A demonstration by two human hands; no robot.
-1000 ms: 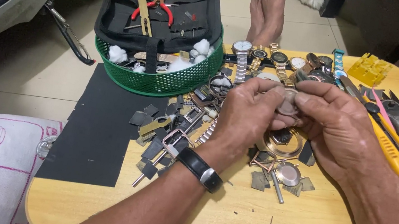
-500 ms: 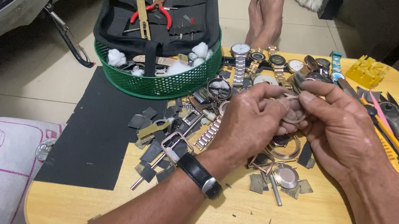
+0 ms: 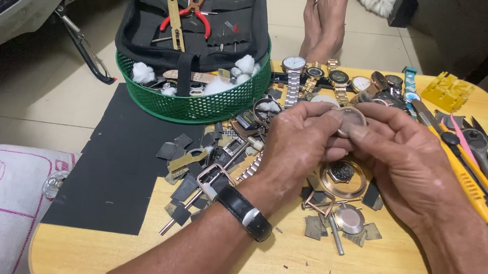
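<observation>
I pinch the round watch case [image 3: 350, 121] between both my left hand [image 3: 297, 143] and right hand [image 3: 409, 160], raised above the parts at six o'clock so I can see it.

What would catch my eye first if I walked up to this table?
Probably the two hands at the centre: the left hand and right hand together pinch a small round watch case. Behind them lies a row of wristwatches, and at the upper left a green basket carries an open black tool case.
</observation>
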